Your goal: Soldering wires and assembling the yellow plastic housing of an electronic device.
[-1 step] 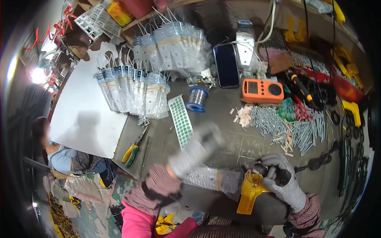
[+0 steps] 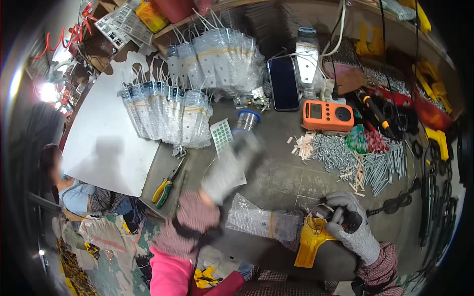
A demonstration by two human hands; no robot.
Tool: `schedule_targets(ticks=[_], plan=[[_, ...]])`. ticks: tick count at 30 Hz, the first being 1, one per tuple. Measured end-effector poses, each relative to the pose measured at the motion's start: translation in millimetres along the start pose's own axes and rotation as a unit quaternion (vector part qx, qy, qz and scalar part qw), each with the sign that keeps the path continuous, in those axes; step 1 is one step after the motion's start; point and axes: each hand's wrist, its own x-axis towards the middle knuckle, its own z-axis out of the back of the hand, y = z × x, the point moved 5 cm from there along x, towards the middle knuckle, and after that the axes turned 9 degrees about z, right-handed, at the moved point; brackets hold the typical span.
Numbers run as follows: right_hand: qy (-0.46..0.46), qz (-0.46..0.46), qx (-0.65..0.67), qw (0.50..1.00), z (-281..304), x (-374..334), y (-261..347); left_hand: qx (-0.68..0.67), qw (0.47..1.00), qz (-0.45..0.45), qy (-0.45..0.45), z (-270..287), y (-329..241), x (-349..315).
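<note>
Nothing has shifted since the earlier frame: the left hand (image 2: 197, 214) is in the same spot, its fingers wrapped around a clear plastic packet (image 2: 228, 167) that is blurred and raised above the desk (image 2: 281, 177). The packet points up toward a solder spool (image 2: 247, 120) and a dotted sticker sheet (image 2: 221, 135). The right hand (image 2: 348, 224), in a grey glove, has its fingers curled tight around a small dark part (image 2: 351, 220) with thin wires, over a yellow plastic piece (image 2: 310, 241) at the near desk edge. Between the hands lies a bundle of bubble-wrap bags (image 2: 261, 222). Green-handled pliers (image 2: 165, 186) lie left of the packet, and a heap of screws (image 2: 345, 155) beyond the right hand.
</note>
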Motion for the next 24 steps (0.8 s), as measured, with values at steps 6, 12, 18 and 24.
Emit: schedule_targets(ticks=[6, 12, 18, 24], plan=[[0.018, -0.021, -0.005, 1.000, -7.5, 4.8, 1.5, 0.379, 0.908, -0.156, -0.087, 60.1, 34.6, 129.5], [-0.002, -0.010, 0.004, 1.000, -3.3, 6.9, 2.2, 0.261, 0.932, -0.121, -0.221, 96.3, 30.4, 103.1], [-0.027, 0.028, 0.285, 0.958, -9.1, 5.1, 41.8, 0.233, 0.880, -0.413, 0.016, -39.4, -109.5, -88.8], [-0.174, -0.022, 0.343, 0.923, -6.4, -11.3, 37.7, -0.238, 0.923, -0.252, 0.164, -73.7, -98.3, -121.1]])
